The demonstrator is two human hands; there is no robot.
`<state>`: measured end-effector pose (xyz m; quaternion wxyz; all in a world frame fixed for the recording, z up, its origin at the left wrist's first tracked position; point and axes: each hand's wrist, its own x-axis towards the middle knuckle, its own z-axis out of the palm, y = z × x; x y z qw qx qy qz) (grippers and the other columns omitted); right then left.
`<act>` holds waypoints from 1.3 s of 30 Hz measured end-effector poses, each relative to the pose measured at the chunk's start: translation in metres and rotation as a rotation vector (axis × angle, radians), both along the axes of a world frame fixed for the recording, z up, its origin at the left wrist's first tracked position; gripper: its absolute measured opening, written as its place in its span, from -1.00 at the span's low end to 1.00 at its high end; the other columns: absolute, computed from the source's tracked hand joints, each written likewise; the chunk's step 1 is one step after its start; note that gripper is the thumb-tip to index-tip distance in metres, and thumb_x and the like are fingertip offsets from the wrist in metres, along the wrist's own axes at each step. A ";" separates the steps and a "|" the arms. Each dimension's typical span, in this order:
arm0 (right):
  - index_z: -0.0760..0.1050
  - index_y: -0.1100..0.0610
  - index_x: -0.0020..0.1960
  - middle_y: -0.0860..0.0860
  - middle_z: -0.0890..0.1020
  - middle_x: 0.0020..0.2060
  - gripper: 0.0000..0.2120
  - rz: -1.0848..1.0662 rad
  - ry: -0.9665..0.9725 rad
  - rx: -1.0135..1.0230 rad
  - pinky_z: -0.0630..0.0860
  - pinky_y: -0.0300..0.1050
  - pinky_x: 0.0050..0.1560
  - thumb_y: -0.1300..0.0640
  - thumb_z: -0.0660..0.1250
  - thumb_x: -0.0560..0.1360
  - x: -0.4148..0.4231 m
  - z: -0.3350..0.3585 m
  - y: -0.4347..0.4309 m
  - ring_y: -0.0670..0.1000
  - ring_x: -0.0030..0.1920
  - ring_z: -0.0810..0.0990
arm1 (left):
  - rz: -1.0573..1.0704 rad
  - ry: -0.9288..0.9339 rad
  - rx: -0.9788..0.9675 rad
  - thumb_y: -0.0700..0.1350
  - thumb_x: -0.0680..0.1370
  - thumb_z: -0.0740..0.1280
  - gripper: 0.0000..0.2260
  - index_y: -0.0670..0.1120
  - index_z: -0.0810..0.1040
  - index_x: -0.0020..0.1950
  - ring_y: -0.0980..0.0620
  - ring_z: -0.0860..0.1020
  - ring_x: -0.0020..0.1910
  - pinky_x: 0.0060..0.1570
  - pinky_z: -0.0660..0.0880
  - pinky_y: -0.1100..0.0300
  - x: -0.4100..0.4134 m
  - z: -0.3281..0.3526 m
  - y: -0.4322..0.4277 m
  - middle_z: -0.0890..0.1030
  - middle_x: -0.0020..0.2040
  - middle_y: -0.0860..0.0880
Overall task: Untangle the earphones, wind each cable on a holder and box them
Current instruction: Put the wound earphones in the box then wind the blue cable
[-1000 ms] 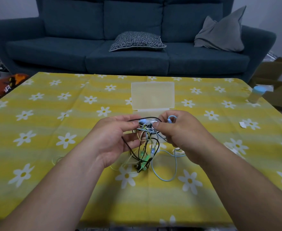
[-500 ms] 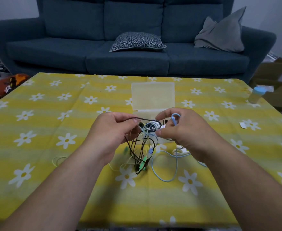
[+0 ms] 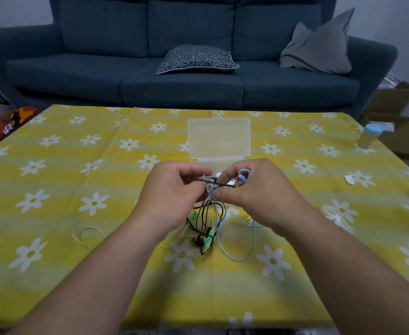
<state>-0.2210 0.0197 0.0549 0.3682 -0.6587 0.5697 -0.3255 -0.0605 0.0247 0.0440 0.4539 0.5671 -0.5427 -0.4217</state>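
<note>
Holding the tangled earphones (image 3: 206,213) just above the counter (image 3: 78,165), right in front of the clear open box (image 3: 219,139). Pinching a black cable with the left hand (image 3: 172,192), and the knot plus a blue loop with the right hand (image 3: 254,189). Trailing loose ends on the daisy cloth. Blurred, unreadable print on the orange thing (image 3: 10,119) far left.

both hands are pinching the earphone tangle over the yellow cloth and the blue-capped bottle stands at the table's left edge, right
Not quite. The head view shows the blue-capped bottle at the table's right edge, not the left. The rest holds: the left hand and the right hand both pinch the earphone tangle over the yellow cloth.
</note>
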 end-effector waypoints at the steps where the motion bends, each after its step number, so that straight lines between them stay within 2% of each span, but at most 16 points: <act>1: 0.63 0.09 -0.24 -0.21 0.43 -0.62 -0.86 -0.009 -0.008 -0.007 0.24 -0.34 -0.50 0.10 0.59 0.35 0.000 0.000 0.000 -0.17 -0.56 0.33 | -0.005 0.010 0.004 -0.40 0.50 0.34 -0.77 -0.15 0.69 0.01 0.05 0.65 -0.28 -0.23 0.59 0.29 -0.001 0.001 0.001 0.68 -0.21 -0.06; 7: 0.63 0.10 -0.28 0.02 0.47 -0.42 -0.84 -0.024 0.018 -0.037 0.24 -0.21 -0.43 0.12 0.47 0.46 0.002 -0.003 -0.003 -0.07 -0.41 0.32 | -0.061 0.158 0.056 -0.42 0.52 0.33 -0.83 -0.24 0.61 0.04 0.03 0.60 -0.37 -0.28 0.61 0.22 0.001 0.001 0.001 0.65 -0.25 -0.16; 10: 0.58 0.16 -0.29 0.03 0.38 -0.42 -0.80 -0.025 0.007 -0.022 0.17 -0.21 -0.45 0.13 0.44 0.49 0.001 -0.004 -0.004 -0.06 -0.43 0.25 | -0.054 0.090 0.045 -0.39 0.53 0.35 -0.87 -0.23 0.63 0.01 0.05 0.63 -0.35 -0.27 0.62 0.21 0.003 -0.001 0.001 0.65 -0.29 -0.12; 14: 0.62 0.20 -0.23 0.08 0.46 -0.39 -0.83 0.017 -0.074 0.018 0.29 -0.13 -0.32 0.11 0.51 0.41 0.004 -0.004 -0.001 -0.03 -0.36 0.35 | -0.030 0.007 0.017 -0.39 0.52 0.36 -0.84 -0.16 0.66 -0.07 0.01 0.64 -0.32 -0.19 0.65 0.15 0.002 -0.003 0.000 0.67 -0.32 -0.05; 17: 0.62 0.22 -0.23 0.04 0.45 -0.44 -0.84 0.022 -0.049 0.028 0.30 -0.06 -0.30 0.15 0.54 0.35 0.006 -0.005 -0.001 0.00 -0.37 0.35 | -0.072 0.068 0.054 -0.41 0.53 0.32 -0.81 -0.18 0.67 -0.06 -0.03 0.64 -0.28 -0.16 0.65 0.14 -0.001 0.000 0.001 0.70 -0.17 -0.18; 19: 0.59 0.22 -0.27 0.04 0.38 -0.44 -0.88 0.014 -0.003 0.026 0.25 -0.04 -0.32 0.19 0.47 0.35 0.007 -0.005 -0.001 0.01 -0.37 0.29 | -0.092 0.078 0.064 -0.42 0.54 0.31 -0.80 -0.18 0.66 -0.07 0.01 0.62 -0.32 -0.22 0.63 0.21 -0.002 0.001 0.002 0.68 -0.21 -0.17; 21: 0.54 0.21 -0.33 0.06 0.34 -0.45 -0.88 -0.001 0.050 0.010 0.22 -0.05 -0.33 0.21 0.41 0.36 0.008 -0.005 -0.001 0.01 -0.38 0.25 | -0.091 -0.015 0.041 -0.43 0.53 0.30 -0.76 -0.13 0.66 -0.10 0.08 0.62 -0.35 -0.24 0.62 0.23 -0.003 0.000 0.003 0.67 -0.27 -0.07; 23: 0.51 0.22 -0.35 0.07 0.32 -0.45 -0.86 -0.011 0.153 -0.039 0.20 -0.08 -0.37 0.20 0.35 0.36 0.010 -0.004 0.000 0.03 -0.39 0.22 | -0.079 -0.166 -0.001 -0.40 0.52 0.29 -0.71 -0.02 0.65 -0.13 0.08 0.65 -0.32 -0.15 0.65 0.11 -0.003 -0.003 0.002 0.69 -0.26 0.00; 25: 0.49 0.24 -0.33 0.09 0.34 -0.46 -0.84 -0.025 0.310 -0.115 0.18 -0.11 -0.41 0.18 0.32 0.38 0.010 -0.005 0.000 0.03 -0.41 0.21 | -0.059 -0.302 -0.034 -0.35 0.49 0.28 -0.69 0.06 0.61 -0.19 0.00 0.67 -0.26 -0.12 0.63 0.01 -0.002 -0.004 0.001 0.68 -0.28 0.01; 28: 0.48 0.27 -0.29 0.20 0.45 -0.40 -0.80 -0.010 0.415 -0.193 0.17 -0.06 -0.42 0.16 0.32 0.44 0.008 -0.005 -0.001 0.04 -0.41 0.24 | -0.030 -0.380 -0.060 -0.33 0.47 0.25 -0.75 -0.01 0.59 -0.20 -0.10 0.65 -0.22 -0.17 0.59 0.01 0.002 -0.005 -0.001 0.67 -0.29 -0.02; 30: 0.56 0.24 -0.26 0.19 0.52 -0.36 -0.81 0.018 0.350 -0.195 0.23 -0.08 -0.41 0.16 0.35 0.47 0.005 -0.003 -0.001 0.01 -0.41 0.30 | -0.032 -0.379 -0.007 -0.32 0.49 0.22 -0.79 -0.07 0.57 -0.20 -0.16 0.61 -0.21 -0.16 0.55 -0.02 0.005 -0.007 -0.004 0.65 -0.28 -0.08; 32: 0.58 0.21 -0.27 0.13 0.44 -0.44 -0.83 0.037 0.115 -0.119 0.21 -0.12 -0.40 0.19 0.39 0.48 0.003 0.000 -0.001 -0.03 -0.42 0.28 | -0.013 -0.263 0.103 -0.23 0.54 0.22 -0.82 -0.13 0.56 -0.21 -0.13 0.54 -0.24 -0.17 0.52 -0.06 0.008 -0.009 -0.005 0.59 -0.28 -0.12; 35: 0.57 0.12 -0.32 -0.06 0.35 -0.49 -0.80 0.056 -0.206 0.057 0.16 -0.18 -0.40 0.26 0.39 0.47 0.001 0.004 0.000 -0.04 -0.44 0.23 | 0.072 -0.032 0.220 -0.13 0.57 0.26 -0.79 -0.11 0.60 -0.23 -0.02 0.47 -0.22 -0.12 0.40 0.05 0.009 -0.008 -0.005 0.56 -0.29 -0.01; 37: 0.53 0.07 -0.34 -0.10 0.35 -0.49 -0.75 0.079 -0.299 0.160 0.13 -0.20 -0.42 0.31 0.33 0.47 0.003 0.008 0.002 -0.06 -0.46 0.22 | 0.101 0.086 0.255 -0.17 0.59 0.27 -0.78 -0.07 0.59 -0.23 0.05 0.52 -0.26 -0.12 0.43 0.09 0.007 -0.004 -0.004 0.62 -0.25 0.01; 39: 0.48 0.06 -0.37 -0.01 0.33 -0.42 -0.70 0.074 -0.356 0.244 0.04 -0.13 -0.38 0.36 0.25 0.46 0.004 0.009 0.002 -0.03 -0.43 0.19 | 0.086 0.238 0.288 -0.25 0.57 0.25 -0.81 -0.08 0.58 -0.19 0.08 0.54 -0.32 -0.19 0.43 0.12 0.004 0.003 -0.002 0.66 -0.23 -0.02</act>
